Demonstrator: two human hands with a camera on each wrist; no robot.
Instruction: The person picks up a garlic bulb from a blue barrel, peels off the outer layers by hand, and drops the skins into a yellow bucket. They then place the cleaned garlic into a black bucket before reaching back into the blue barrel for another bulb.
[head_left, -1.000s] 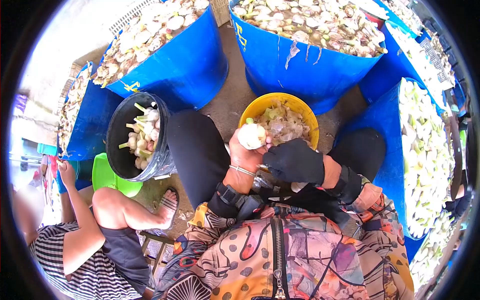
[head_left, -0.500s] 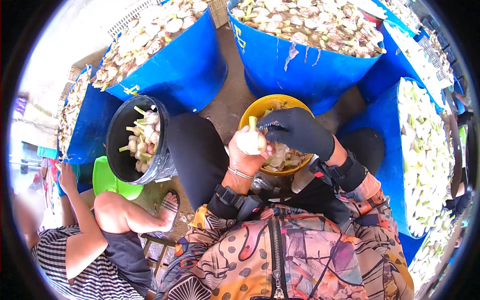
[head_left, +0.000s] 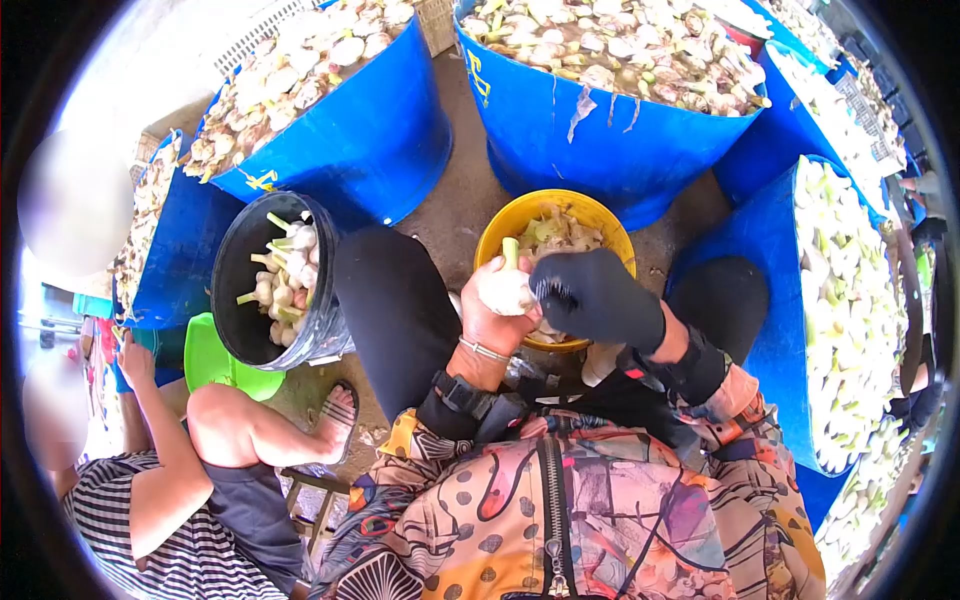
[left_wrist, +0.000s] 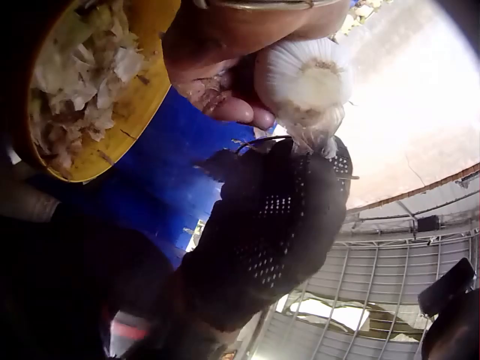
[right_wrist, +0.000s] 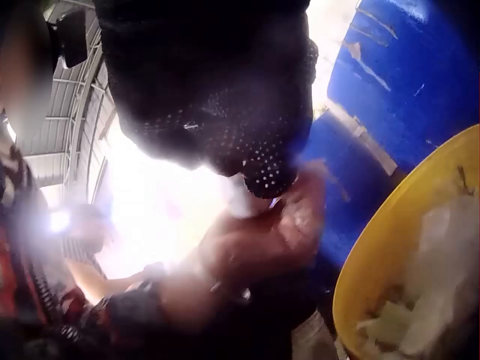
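My bare left hand [head_left: 488,325] holds a white garlic bulb [head_left: 506,292] with a short green stem stub pointing up. In the left wrist view, the bulb's root end [left_wrist: 322,77] faces the camera, and a loose flap of papery skin [left_wrist: 311,131] hangs from its side. My right hand [head_left: 605,300], in a black dotted glove, is curled close against the bulb and pinches that skin at its fingertips. Both hands are over the near side of a yellow bucket [head_left: 486,240] that holds garlic peelings [head_left: 565,232]. The glove hides most of the right fingers.
A black bucket [head_left: 232,300] of stemmed garlic bulbs [head_left: 290,265] stands left of my knee, beside a green basin [head_left: 205,355]. Large blue tubs [head_left: 600,150] full of garlic stand ahead and on both sides. Another person [head_left: 170,490] sits at the left.
The right hand has risen from below the bulb, reached over its top and come back to its right side. The left hand has kept hold, tilting the bulb so the green stem points up.
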